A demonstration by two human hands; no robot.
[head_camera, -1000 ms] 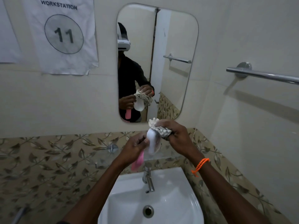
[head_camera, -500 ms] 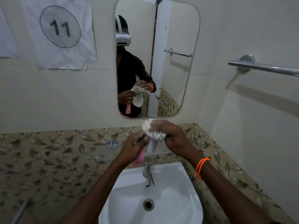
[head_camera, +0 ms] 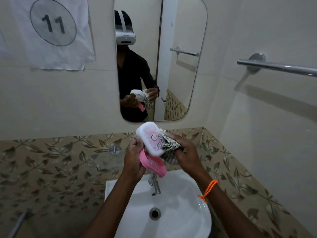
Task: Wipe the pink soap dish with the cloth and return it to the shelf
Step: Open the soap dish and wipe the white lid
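The soap dish hangs open above the sink: its white lid [head_camera: 151, 139] with a floral print faces me, and the pink base [head_camera: 152, 164] droops below it. My left hand [head_camera: 134, 158] grips the dish at its hinge side. My right hand [head_camera: 184, 154] holds a bunched striped cloth [head_camera: 169, 146] against the right edge of the lid. The clear glass shelf [head_camera: 106, 163] sits on the wall just left of my hands.
A white sink [head_camera: 180, 213] with a chrome tap [head_camera: 155, 185] lies directly below. A mirror [head_camera: 180, 31] hangs on the wall ahead. A towel rail [head_camera: 277, 67] runs along the right wall. A paper sign [head_camera: 51, 31] marked 11 is at upper left.
The dish has turned so the lid's printed face now shows toward me. The cloth has shifted from the top of the dish to its right side. My view has tilted down.
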